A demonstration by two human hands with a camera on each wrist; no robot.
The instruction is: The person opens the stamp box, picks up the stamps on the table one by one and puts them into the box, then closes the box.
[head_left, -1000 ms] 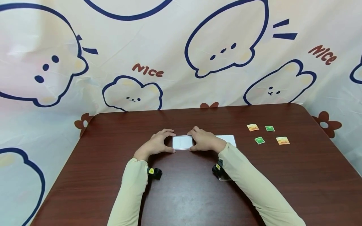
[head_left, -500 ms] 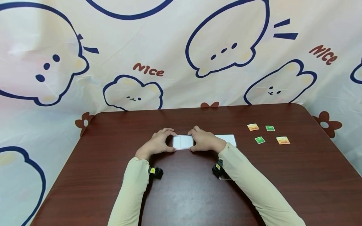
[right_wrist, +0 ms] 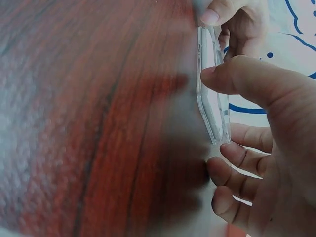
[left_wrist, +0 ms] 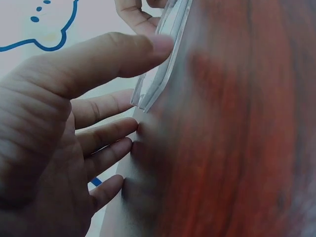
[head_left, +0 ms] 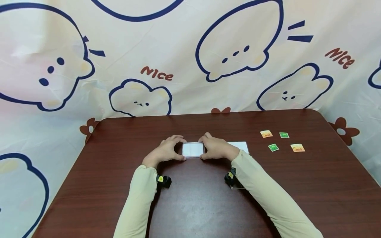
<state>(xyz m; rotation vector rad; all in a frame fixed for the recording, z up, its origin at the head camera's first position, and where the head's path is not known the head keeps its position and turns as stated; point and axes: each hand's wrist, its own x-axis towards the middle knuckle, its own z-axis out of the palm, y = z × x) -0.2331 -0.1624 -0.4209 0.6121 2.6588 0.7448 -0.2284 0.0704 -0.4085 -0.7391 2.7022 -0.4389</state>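
A flat, clear plastic case [head_left: 192, 149] with a white layer inside lies on the table between both hands. My left hand [head_left: 165, 151] pinches its left end, thumb on the near edge and index finger at the far edge. At the right end my right hand [head_left: 215, 148] grips the case the same way. From the side, the left wrist view shows the case [left_wrist: 165, 69] as clear layers around the white one, with the other left fingers spread near the tabletop. The right wrist view has the thumb against the near edge of the case [right_wrist: 208, 106].
A white rectangular piece [head_left: 240, 146] lies behind the right wrist, partly covered. Farther right are two orange packets [head_left: 297, 148] and two green packets [head_left: 273, 147]. A clear edge [head_left: 237, 188] shows beneath the right wrist camera. A printed cloth [head_left: 184, 92] hangs behind the brown table [head_left: 190, 211].
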